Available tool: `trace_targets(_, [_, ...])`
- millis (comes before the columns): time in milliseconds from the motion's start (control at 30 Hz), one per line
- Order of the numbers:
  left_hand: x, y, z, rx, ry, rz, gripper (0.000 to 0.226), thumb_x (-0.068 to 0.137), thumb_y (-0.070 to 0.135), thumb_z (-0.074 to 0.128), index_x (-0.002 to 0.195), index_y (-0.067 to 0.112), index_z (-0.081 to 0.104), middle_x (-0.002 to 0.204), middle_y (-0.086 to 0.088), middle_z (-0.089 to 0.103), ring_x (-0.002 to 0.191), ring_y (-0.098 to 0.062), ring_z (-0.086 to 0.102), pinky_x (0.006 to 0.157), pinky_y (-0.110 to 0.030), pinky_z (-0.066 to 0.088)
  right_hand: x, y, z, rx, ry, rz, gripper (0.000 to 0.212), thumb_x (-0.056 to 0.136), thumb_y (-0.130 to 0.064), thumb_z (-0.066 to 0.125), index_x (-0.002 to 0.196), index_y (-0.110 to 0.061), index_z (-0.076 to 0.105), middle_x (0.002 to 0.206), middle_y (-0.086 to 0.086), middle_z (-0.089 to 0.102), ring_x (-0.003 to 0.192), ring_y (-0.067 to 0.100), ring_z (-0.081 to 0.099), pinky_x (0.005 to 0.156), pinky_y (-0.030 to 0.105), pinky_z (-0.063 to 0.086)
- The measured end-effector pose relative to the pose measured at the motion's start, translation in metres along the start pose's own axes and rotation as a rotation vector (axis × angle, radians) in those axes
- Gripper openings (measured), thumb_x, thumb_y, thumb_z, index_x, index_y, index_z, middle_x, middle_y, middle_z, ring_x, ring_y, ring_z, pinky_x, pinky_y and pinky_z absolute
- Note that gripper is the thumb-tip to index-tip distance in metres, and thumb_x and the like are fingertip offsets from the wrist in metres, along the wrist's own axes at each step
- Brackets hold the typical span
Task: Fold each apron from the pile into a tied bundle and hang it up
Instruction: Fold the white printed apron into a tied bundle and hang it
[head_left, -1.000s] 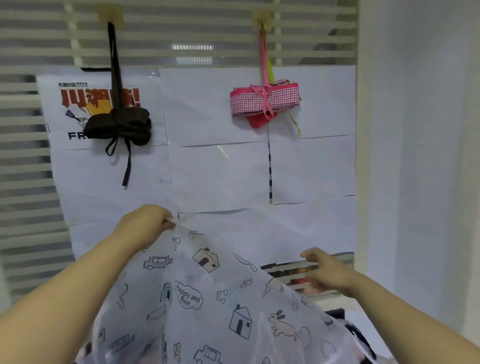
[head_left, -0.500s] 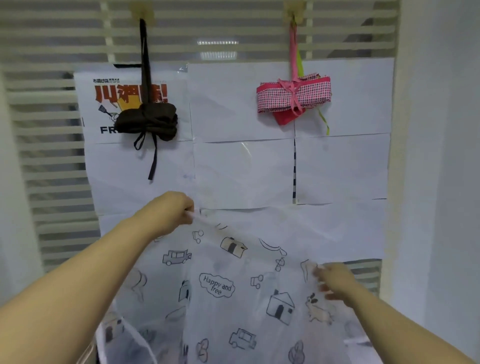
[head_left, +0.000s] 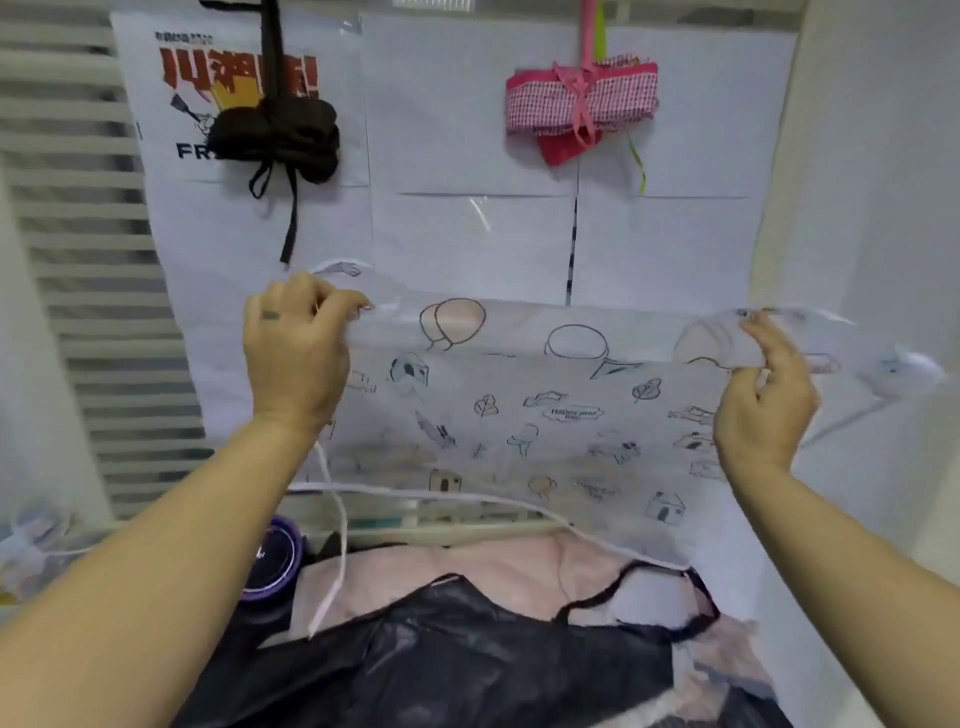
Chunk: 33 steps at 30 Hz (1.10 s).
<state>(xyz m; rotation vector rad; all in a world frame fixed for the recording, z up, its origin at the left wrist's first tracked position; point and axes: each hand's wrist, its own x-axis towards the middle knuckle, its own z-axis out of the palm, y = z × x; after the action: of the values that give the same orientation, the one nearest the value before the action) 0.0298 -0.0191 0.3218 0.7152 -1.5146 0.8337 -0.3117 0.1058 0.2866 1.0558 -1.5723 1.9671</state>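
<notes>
A see-through apron (head_left: 540, 410) printed with small houses, cars and balloons hangs stretched wide in front of me. My left hand (head_left: 296, 353) pinches its top edge at the left, and my right hand (head_left: 763, 395) pinches the top edge at the right. White strings (head_left: 337, 540) dangle from it. Below lies the pile: a black apron (head_left: 457, 660) over a pink apron (head_left: 467, 571). On the wall hang two tied bundles, a black bundle (head_left: 275, 135) at the left and a pink checked bundle (head_left: 582, 104) at the right.
White paper sheets (head_left: 467, 156) and a poster (head_left: 234, 78) cover the slatted wall behind. A purple-rimmed round container (head_left: 272, 561) stands left of the pile. A white wall (head_left: 883, 208) closes the right side.
Both hands spread apart and rose level, pulling the printed apron out wide. The view dropped, so the pile of aprons below came into sight.
</notes>
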Motion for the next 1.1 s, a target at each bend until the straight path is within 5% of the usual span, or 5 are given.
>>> trace_targets(367, [-0.287,0.034,-0.121,0.077,-1.272,0.011,0.058,0.037,-0.01,0.081,0.088,0.011,0.064,0.079,-0.011,0.055,0.06,-0.031,0.058,0.053,-0.036,0.05,-0.208,0.146,-0.114,-0.687,-1.459,0.128,0.035,0.101,-0.014,0.039,0.131,-0.011,0.056,0.145,0.013,0.042,0.132,0.029,0.04,0.107,0.032,0.029])
trace_targets(533, [-0.323,0.06,-0.148,0.007,-1.678,-0.4,0.018,0.099,0.03,0.042,0.114,0.03,0.052,0.132,-0.01,0.049,0.111,-0.036,0.053,0.081,-0.042,0.038,-0.234,0.157,-0.13,-0.786,-1.654,0.314,0.031,0.101,-0.015,0.04,0.12,-0.009,0.063,0.129,0.014,0.059,0.116,0.032,0.053,0.102,0.038,0.039])
trace_targets(667, [-0.35,0.07,-0.163,0.061,-1.927,-0.372,0.023,0.098,0.022,0.039,0.12,0.021,0.04,0.116,-0.015,0.052,0.098,-0.035,0.052,0.075,-0.036,0.041,-0.246,0.159,-0.143,-0.839,-1.819,0.439,0.032,0.096,-0.011,0.045,0.125,-0.013,0.058,0.128,0.01,0.056,0.114,0.029,0.053,0.094,0.03,0.042])
trace_targets(800, [-0.336,0.077,-0.154,0.107,-2.251,-0.342,0.049,0.084,0.007,0.058,0.13,0.018,0.041,0.137,-0.011,0.028,0.102,-0.033,0.053,0.081,-0.039,0.048,-0.235,0.159,-0.143,-0.827,-1.94,0.833,0.028,0.08,0.001,0.048,0.097,-0.021,0.056,0.077,0.012,0.051,0.056,0.021,0.05,0.046,0.024,0.038])
trace_targets(1100, [-0.308,0.085,-0.098,-0.109,-1.907,-0.523,0.053,0.093,0.029,0.055,0.143,0.024,0.038,0.142,-0.006,0.035,0.121,-0.027,0.048,0.096,-0.038,0.044,-0.205,0.143,-0.077,-0.666,-1.724,0.492,0.037,0.093,-0.016,0.056,0.13,-0.011,0.055,0.128,0.012,0.057,0.104,0.023,0.06,0.087,0.024,0.043])
